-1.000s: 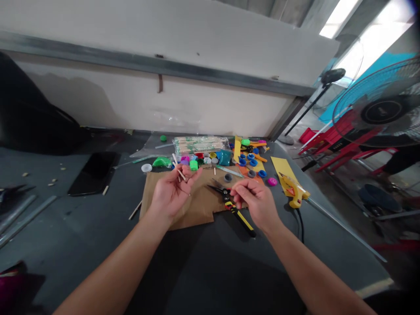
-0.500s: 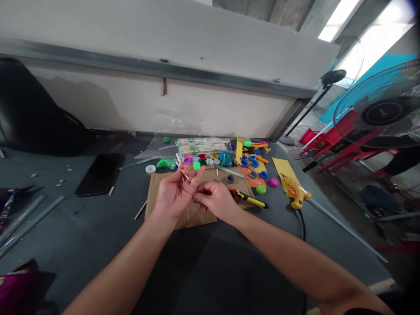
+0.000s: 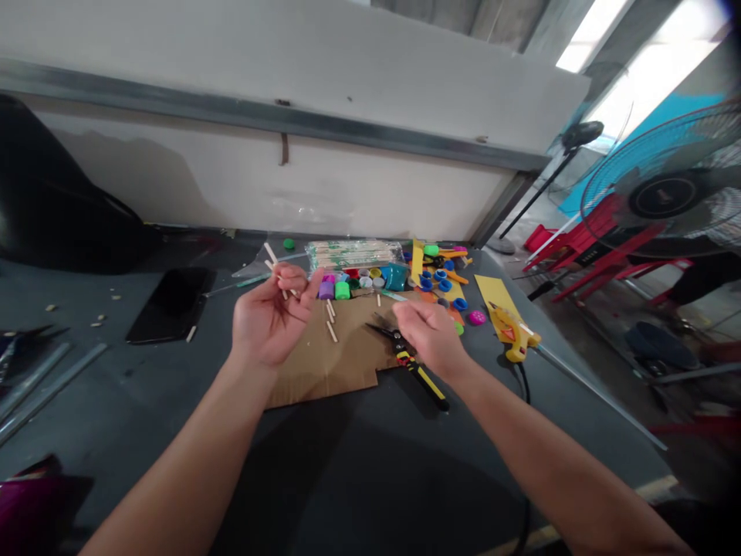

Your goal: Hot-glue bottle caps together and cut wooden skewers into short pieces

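Over the left part of a cardboard sheet, my left hand is raised, palm up. Its curled fingers hold short wooden sticks, which poke out past the fingertips. My right hand is closed above the sheet's right side; whatever its fingers grip is hidden. Just under it lie pliers with yellow-and-black handles, their jaws resting on the cardboard. Between my hands, several cut stick pieces lie on the cardboard. A purple cap and a green cap stand at its back edge.
A bag of wooden sticks lies behind the caps. Blue caps and orange pieces are at the right, near a yellow glue gun with a cord. A black phone lies left. A fan stands beyond the table.
My hands have drawn apart: the left moved left with its sticks, the right moved right. Stick pieces now show on the cardboard, and the pliers have turned, their handles swinging toward me.
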`<state>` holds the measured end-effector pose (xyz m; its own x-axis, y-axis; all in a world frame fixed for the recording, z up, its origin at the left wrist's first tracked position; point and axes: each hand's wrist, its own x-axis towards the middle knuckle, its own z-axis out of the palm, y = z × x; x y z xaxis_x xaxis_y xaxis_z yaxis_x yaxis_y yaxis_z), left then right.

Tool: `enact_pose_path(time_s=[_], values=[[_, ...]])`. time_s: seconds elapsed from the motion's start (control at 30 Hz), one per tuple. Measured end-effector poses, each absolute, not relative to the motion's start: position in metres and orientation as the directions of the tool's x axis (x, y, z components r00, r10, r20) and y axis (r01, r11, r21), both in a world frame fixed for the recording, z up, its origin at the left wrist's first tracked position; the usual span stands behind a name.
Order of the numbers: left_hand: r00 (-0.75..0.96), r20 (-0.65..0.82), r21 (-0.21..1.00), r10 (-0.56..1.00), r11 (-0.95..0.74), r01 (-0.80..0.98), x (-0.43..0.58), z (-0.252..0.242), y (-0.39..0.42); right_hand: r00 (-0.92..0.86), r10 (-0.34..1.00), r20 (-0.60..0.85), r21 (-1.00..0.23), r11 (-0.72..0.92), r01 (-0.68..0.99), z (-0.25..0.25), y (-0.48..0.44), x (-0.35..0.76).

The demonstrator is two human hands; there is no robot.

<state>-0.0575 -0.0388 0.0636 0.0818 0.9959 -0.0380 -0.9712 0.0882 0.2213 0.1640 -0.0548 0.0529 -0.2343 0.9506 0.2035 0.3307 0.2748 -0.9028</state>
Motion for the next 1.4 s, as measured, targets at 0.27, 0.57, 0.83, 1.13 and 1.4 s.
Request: enact_pose_path(time_s=[0.27,0.57,0.83,1.13,1.4], values=[[0.207,-0.099,0.469,0.973,0.229,-0.853,-0.047,0.055,-0.039,-0.463,0.853,0.243,-0.689,0.487,0.537,0.039,-0.028,0.148],[0.105,-0.08,0.914,0.991,0.115,-0.389,-0.01,0.046,-0.053,-0.261,0.882,0.392,-0.808,0.466,0.362,0.049,-0.029,0.152],[0.124,-0.042,0.986,0.991,0.061,-0.157,0.007,0.039,-0.061,-0.105,0.967,0.234,-0.956,0.249,0.156,0.044,-0.043,0.148],[0.059,-0.032,0.984,0.998,0.042,-0.173,0.013,0.031,-0.064,-0.142,0.985,0.1,-0.992,0.11,0.064,0.045,-0.042,0.15],[0.212,-0.106,0.986,0.972,0.13,-0.105,0.013,0.031,-0.063,-0.053,0.994,0.098,-0.995,0.095,-0.042,0.043,-0.041,0.154]])
